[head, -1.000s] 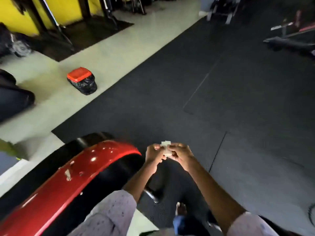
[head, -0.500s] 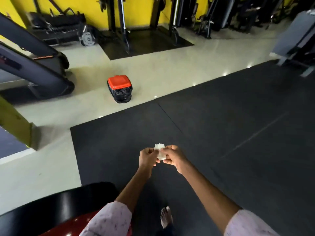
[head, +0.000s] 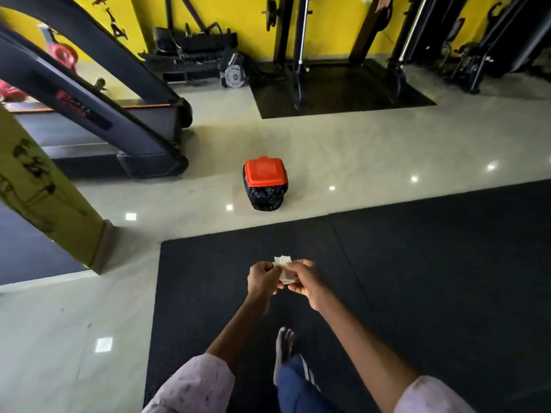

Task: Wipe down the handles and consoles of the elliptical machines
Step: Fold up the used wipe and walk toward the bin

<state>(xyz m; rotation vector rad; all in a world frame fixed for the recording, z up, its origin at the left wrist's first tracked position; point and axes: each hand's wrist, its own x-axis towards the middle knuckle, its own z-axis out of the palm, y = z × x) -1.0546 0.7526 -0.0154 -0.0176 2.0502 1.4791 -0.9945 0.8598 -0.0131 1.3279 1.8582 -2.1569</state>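
Over the black floor mat [head: 417, 278], both hands pinch a small white wipe [head: 284, 271]. It's crumpled and folded, long axis running roughly 12 to 6 o'clock. Left hand [head: 262, 277] and right hand [head: 304, 280] have fingers curled around it.

Glossy pale floor tiles [head: 357, 162] (light glints); matt textured rubber mat [head: 432, 263]; crinkled white wipe [head: 284, 268]

Open black mat [head: 417, 278] ahead, red-lidded bin [head: 265, 183] beyond (on tile), treadmill [head: 119, 126] blocking left
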